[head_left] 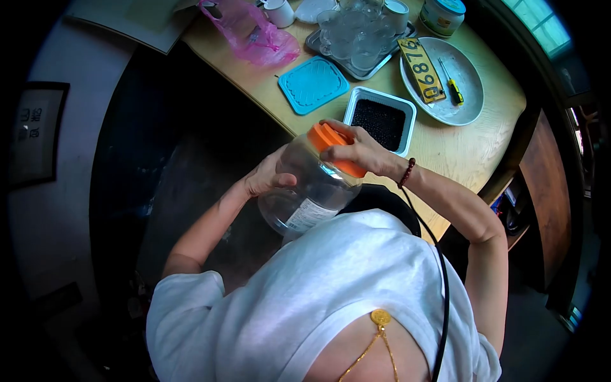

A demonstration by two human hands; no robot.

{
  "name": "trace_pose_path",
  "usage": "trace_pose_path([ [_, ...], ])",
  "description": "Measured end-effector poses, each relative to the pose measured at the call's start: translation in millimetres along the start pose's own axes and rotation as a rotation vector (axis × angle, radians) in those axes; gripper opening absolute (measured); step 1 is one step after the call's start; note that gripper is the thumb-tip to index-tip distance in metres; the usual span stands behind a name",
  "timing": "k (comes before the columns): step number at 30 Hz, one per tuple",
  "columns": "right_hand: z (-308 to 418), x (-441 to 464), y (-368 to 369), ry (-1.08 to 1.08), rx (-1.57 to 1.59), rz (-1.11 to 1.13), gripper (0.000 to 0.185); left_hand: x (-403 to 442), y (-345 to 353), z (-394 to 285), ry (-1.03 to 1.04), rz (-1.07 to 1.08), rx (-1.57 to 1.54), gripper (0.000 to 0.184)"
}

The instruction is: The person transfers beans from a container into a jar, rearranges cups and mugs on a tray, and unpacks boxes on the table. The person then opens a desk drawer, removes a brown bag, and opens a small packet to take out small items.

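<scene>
Head camera view: two bare hands hold a clear jar (309, 175) with an orange lid (323, 139), tilted, at a table's edge.

The left hand (268, 173) is partly curled around the jar's side, thumb across the plastic; the right hand (364, 149), wearing a beaded bracelet (408, 170), has its fingers and thumb clasped over the lid, which sits on the jar's mouth. Just beyond the right hand, on the wooden table (493, 137), is a white tub (412, 113) of small dark pieces (380, 121). Farther ahead and to that hand's left lies a blue tray-like lid (313, 84); ahead and to its right, a round dish (470, 89) holds a yellow number plate (422, 71) and a screwdriver (454, 91).
</scene>
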State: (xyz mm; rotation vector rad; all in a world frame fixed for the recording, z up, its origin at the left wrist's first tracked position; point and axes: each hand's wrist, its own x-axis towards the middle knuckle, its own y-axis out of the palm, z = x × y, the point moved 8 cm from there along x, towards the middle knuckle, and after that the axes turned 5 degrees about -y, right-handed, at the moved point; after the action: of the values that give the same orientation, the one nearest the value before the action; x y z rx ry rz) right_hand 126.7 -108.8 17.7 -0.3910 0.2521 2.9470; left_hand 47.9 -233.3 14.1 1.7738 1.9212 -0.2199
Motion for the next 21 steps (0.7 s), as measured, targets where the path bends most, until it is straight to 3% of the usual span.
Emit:
trace_pose_path([
  [2,7.6,2.6,2.1,-0.002,-0.021,0.042,0.086,-0.2,-4.3,3.2,-0.012,0.014,-0.02,0.118],
  [5,29.0,4.1,8.6,-0.377,-0.244,0.288,0.095,3.3,-9.9,11.5,0.034,0.098,-0.073,0.122],
  [8,31.7,1.4,2.4,-0.423,-0.158,0.277,0.09,10.4,-24.0,22.7,-0.04,0.134,-0.058,0.121],
  [10,19.6,-0.3,-13.3,-0.05,0.04,0.177,0.1,8.5,-21.6,6.1,-0.026,0.122,-0.035,0.119],
  [13,-0.3,3.3,-34.6,0.312,-0.212,0.092,0.114,18.6,-25.8,4.6,0.027,0.092,0.092,0.115],
  [17,16.9,-5.3,-17.4,0.467,-0.272,0.282,0.099,20.5,-19.5,-18.0,0.015,0.042,0.368,0.111],
  [21,14.7,-17.6,-18.3,0.538,-0.138,0.321,0.104,22.5,-18.2,-21.8,-0.041,0.059,0.445,0.111],
])
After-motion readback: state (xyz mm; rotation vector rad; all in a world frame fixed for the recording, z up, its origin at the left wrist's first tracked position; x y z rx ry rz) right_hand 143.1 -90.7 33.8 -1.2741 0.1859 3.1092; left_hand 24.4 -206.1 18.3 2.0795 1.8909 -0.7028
